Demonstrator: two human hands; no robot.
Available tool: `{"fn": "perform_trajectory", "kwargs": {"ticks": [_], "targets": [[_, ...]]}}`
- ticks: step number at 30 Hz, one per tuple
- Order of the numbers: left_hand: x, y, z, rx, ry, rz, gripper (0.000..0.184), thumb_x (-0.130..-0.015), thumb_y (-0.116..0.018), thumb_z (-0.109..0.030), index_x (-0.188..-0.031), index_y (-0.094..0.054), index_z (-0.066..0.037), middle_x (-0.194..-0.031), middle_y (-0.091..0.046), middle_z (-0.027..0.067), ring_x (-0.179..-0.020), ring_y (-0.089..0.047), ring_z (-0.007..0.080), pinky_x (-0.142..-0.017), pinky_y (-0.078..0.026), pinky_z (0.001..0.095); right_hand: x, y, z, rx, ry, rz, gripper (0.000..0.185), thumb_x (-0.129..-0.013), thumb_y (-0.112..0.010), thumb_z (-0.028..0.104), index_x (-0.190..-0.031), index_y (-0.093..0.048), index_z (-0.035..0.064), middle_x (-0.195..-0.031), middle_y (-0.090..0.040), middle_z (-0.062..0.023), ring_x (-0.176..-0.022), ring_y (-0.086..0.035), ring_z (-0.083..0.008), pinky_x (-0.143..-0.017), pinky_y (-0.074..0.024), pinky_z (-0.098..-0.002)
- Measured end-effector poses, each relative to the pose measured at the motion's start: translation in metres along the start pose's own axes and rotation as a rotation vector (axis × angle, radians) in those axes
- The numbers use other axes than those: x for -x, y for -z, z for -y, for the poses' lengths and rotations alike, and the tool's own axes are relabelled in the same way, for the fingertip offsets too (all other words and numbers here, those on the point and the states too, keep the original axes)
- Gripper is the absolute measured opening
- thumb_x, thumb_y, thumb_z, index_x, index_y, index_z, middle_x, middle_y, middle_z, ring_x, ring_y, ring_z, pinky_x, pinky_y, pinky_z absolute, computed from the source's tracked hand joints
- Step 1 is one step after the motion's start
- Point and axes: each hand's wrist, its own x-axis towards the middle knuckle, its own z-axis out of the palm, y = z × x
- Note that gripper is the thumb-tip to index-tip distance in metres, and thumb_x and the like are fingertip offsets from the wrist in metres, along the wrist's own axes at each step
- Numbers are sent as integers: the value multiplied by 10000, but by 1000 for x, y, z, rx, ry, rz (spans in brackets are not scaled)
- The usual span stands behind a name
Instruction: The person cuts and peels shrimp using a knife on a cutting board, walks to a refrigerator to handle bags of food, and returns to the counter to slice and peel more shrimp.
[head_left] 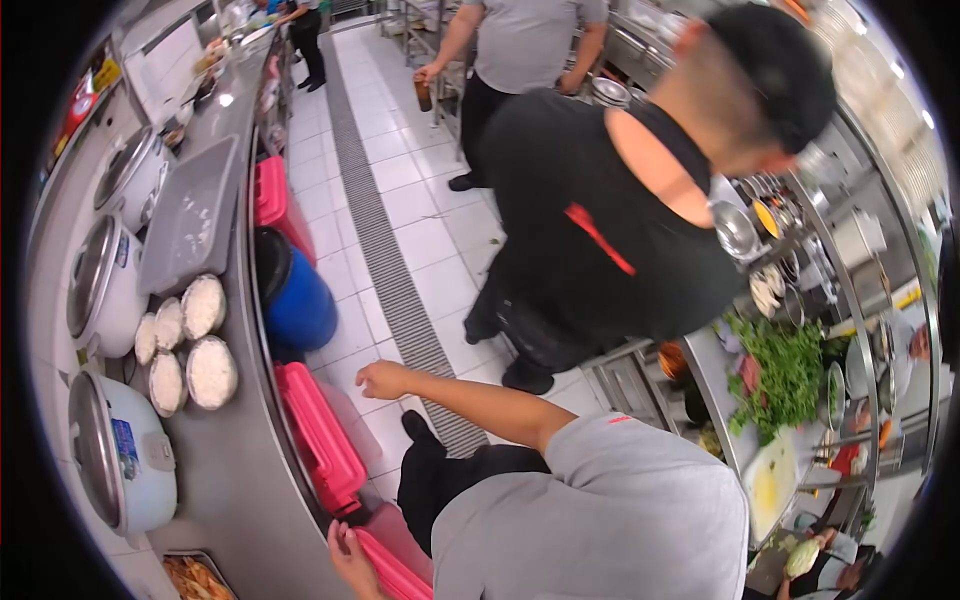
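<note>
At left, three pale, steel-lidded rice cookers line the steel worktop; the blue label on the nearest is too small to read. Beside them sit round, clear containers of white food, a grey plastic tub further off and a metal tray of browned food at the near end.

Along the worktop's right edge, below it, are the pink-lidded plastic bin and the nearest pink-lidded bin — both with long axes running far-left to near-right. A blue barrel stands beyond.

The left hand, loosely open with fingers slightly bent, is at the nearest bin's far-left edge; contact is unclear. The right hand, half curled and holding nothing visible, hovers right of the pink-lidded plastic bin's far end.

Further right, a person in black wears an unreadable red mark; leafy greens lie beyond.
</note>
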Motion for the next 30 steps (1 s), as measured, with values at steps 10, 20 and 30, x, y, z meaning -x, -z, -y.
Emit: {"fn": "perform_trajectory", "kwargs": {"ticks": [10,20,30], "targets": [[-298,-106,-239,-295,-428,396,367,-958,-632,-134,-1302,-592,-14,-1226,-647,162,-1124,-630,301,-978,-475,372,-107,99,-109,-4,-386,49,393,-825,-716,304,-1153,-701,88,-1035,-724,-175,-1014,-679,-352,-899,-533,-442],[-475,-242,-317,-384,-488,494,390,-931,-656,-103,-1306,-598,-15,-1197,-659,153,-1058,-647,264,-905,-500,348,-212,187,-296,-1,-700,-144,298,-774,-688,286,-997,-761,103,-1009,-739,-152,-940,-697,-354,-872,-561,-423],[-597,-272,-334,-192,-179,379,384,-930,-642,-76,-1307,-608,-7,-1165,-673,145,-1039,-645,224,-936,-498,355,-449,346,-237,20,-195,91,404,-837,-677,277,-1177,-671,59,-1034,-721,-166,-1030,-672,-341,-900,-527,-453]]}}
